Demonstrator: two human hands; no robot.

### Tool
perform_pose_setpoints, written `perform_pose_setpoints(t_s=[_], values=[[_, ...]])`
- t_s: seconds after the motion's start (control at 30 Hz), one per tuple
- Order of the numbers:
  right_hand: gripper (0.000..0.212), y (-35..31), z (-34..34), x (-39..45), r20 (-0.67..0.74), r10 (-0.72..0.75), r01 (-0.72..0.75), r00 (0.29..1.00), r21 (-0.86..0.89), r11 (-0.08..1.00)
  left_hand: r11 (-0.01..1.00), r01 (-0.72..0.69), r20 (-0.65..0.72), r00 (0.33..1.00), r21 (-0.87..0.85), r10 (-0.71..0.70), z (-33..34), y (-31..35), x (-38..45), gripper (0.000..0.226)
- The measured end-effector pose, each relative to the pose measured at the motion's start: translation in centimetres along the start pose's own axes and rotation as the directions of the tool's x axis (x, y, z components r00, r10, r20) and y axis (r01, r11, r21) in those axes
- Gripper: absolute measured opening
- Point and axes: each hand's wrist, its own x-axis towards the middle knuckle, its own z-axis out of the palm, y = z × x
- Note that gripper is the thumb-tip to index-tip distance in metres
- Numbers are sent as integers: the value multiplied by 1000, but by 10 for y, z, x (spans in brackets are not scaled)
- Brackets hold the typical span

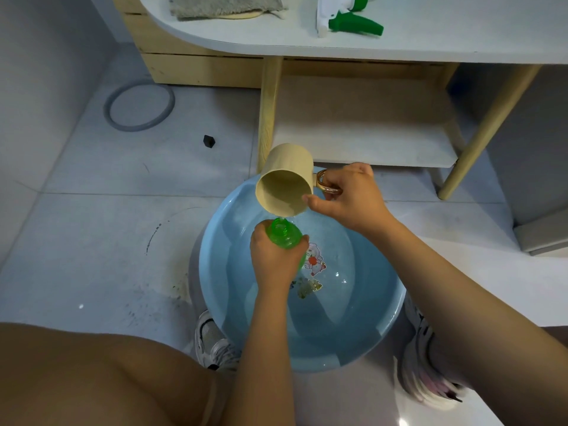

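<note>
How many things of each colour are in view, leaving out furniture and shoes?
Green: 2, bottle and spray head, which is partly white
Beige: 1, cup
Blue: 1, basin
Grey: 2, cloth and ring
Black: 1, small block
Total: 7

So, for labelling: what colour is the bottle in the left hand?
The bottle is green; head view.

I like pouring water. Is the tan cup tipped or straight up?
Tipped. The tan cup, held by the right hand, leans mouth-down over the green bottle in the left hand, above the blue basin.
</note>
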Motion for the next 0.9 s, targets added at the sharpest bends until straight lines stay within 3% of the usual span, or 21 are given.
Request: perform_pose_setpoints(t_s=[0.53,0.9], values=[[46,-4,-5,2,-63,-90,84,994,-90,992,1000,15,19,1000,-5,-14,0,0,-1,57],[41,-14,-9,1,-180,-195,176,964,-116,978,1000,15,12,1000,-9,-15,1,0,-1,56]])
